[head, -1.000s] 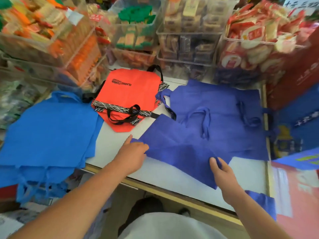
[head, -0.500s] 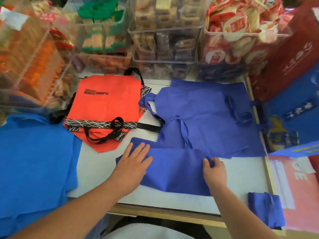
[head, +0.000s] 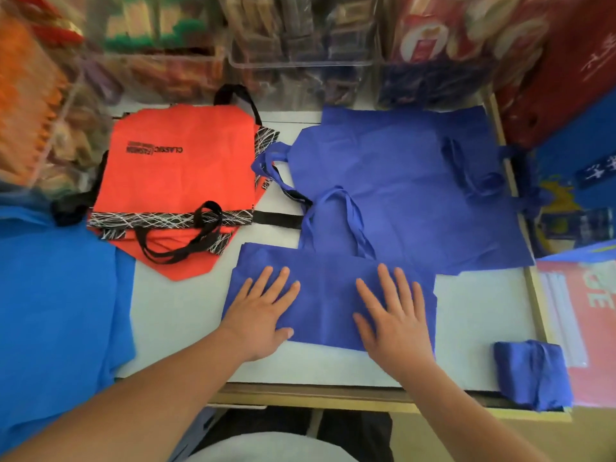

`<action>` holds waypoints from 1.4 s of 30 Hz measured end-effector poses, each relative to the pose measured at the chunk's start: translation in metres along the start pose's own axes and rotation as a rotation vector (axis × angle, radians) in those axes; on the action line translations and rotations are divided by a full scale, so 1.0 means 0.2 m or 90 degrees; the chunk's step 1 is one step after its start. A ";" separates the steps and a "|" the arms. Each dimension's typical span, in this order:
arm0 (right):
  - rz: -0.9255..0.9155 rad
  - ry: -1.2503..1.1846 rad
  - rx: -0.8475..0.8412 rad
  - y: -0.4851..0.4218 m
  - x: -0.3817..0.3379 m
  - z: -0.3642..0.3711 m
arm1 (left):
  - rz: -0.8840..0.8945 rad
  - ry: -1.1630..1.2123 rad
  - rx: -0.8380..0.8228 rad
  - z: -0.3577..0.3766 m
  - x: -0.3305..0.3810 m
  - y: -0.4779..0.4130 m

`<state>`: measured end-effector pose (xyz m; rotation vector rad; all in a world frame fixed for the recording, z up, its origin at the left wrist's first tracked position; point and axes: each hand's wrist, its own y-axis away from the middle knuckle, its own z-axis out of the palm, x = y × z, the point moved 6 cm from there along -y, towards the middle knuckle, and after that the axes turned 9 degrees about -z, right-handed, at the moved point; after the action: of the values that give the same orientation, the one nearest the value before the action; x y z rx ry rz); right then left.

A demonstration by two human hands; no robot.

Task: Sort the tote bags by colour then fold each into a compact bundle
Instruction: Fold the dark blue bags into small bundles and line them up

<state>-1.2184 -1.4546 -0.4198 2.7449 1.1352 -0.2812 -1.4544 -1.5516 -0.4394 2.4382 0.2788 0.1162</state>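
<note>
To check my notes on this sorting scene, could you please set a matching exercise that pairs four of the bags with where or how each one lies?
Things:
1. orange-red tote
2. half-folded indigo tote
3. small indigo bundle
4. light blue tote

Places or states:
A. spread at the far left of the table
B. pressed flat under the left hand and right hand
C. at the table's near right corner
D. bears black lettering and black handles

Pairs: 1-D, 2-B, 3-C, 4-A.
</note>
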 end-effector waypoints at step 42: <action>0.339 -0.022 0.006 -0.13 0.40 -0.14 | -0.076 0.002 0.216 0.05 -0.03 0.01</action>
<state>-1.1780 -1.3770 -0.4123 2.9011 0.3626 -0.2580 -1.4589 -1.5607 -0.4451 2.7486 0.4783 0.0207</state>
